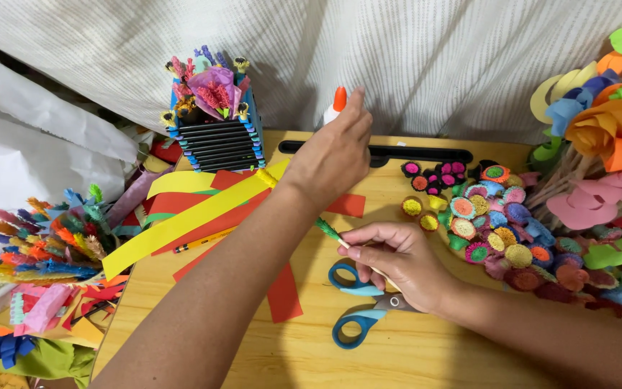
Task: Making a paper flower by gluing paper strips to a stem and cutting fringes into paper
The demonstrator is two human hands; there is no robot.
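My left hand (332, 155) reaches across the wooden table (426, 346) and grips a white glue bottle with an orange cap (337, 104) near the table's far edge. My right hand (397, 263) pinches a thin stick tipped with a green fringed paper tuft (327, 230). Under that hand lie scissors with blue handles (358, 306). Red paper strips (284, 292) and a long yellow strip (181, 225) lie beneath my left forearm.
A heap of small round rolled paper flowers (484, 216) sits at the right, with large paper flowers on sticks (606, 130) behind. A black box decorated with paper flowers (217, 133) stands at the back left. Fringed paper stems (44, 245) and scraps pile up at the left.
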